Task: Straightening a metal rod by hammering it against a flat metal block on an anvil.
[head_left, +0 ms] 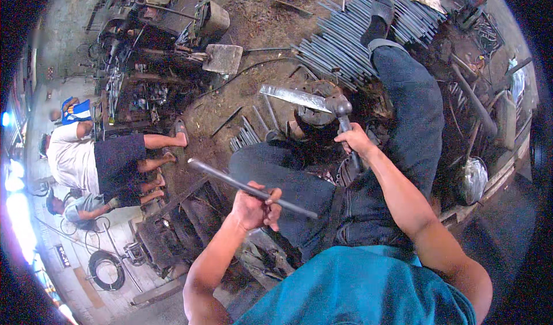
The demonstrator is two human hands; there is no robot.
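My left hand is closed around a dark grey metal rod, which slants from upper left to lower right above my left thigh. My right hand grips the handle of a hammer with a rounded dark head. Reaching left from the hammer head is a flat, shiny metal bar; whether the two touch, I cannot tell. Below them, between my legs, sits a dark, round-topped block, partly hidden by the bar and the hammer.
Many grey rods lie side by side on the dirt floor beyond my right leg, and a smaller bunch lies by my left knee. Several people are at the left. A coiled black hose rests at lower left; machinery stands at upper left.
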